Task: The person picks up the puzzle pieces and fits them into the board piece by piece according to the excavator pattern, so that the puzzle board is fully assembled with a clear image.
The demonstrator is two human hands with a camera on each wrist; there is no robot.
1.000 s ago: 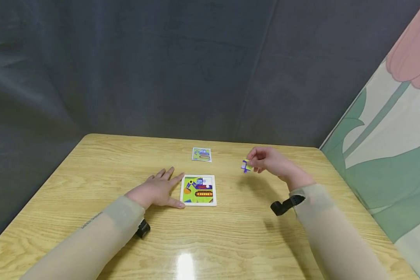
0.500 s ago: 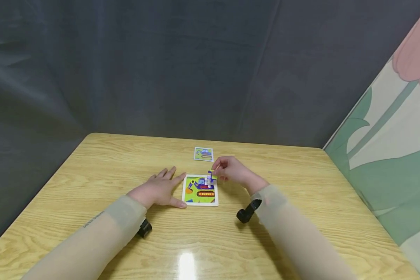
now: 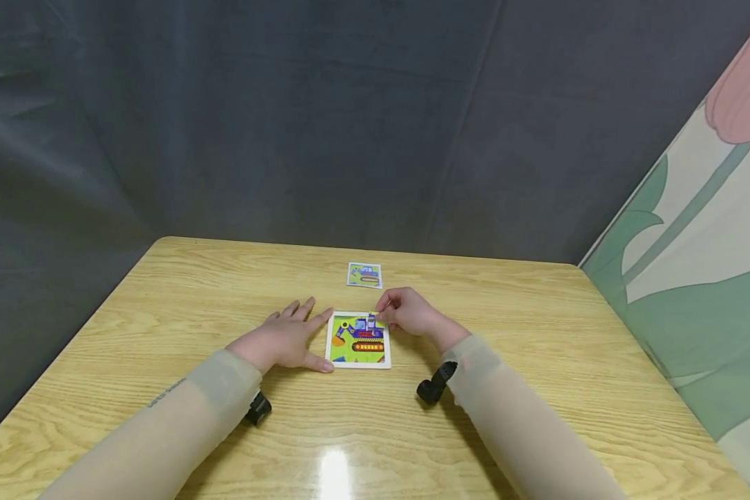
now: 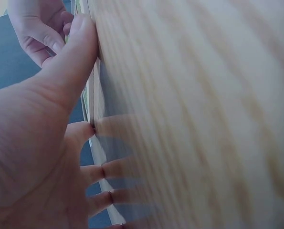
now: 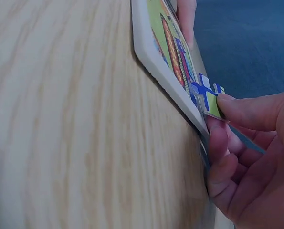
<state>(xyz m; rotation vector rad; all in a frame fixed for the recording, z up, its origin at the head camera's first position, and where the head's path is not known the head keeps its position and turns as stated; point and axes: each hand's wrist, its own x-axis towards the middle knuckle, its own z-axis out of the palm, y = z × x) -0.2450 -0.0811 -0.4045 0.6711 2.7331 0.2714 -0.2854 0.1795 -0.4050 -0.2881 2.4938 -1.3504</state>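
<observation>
A square puzzle tray [image 3: 359,367] with a white rim and an excavator picture lies flat on the table. My left hand [image 3: 281,342] rests on the tabletop to its left, fingers spread, with thumb and index finger against the tray's left edge. In the left wrist view the thumb [image 4: 68,67] lies along that edge. Over the tray's upper right corner, my right hand [image 3: 415,316] pinches a jigsaw piece between thumb and fingers. The right wrist view shows this jigsaw piece [image 5: 209,100], yellow-green and blue, tilted and just above the picture.
Behind the tray, a small card [image 3: 364,275] with the same excavator picture lies on the wooden table [image 3: 225,444]. A dark curtain [image 3: 325,125] hangs beyond the far edge. To the right stands a flower-patterned cloth [image 3: 712,278].
My right hand has carried the jigsaw piece left from the table's right side to the tray's upper right corner and lowered it. The left hand has stayed by the tray.
</observation>
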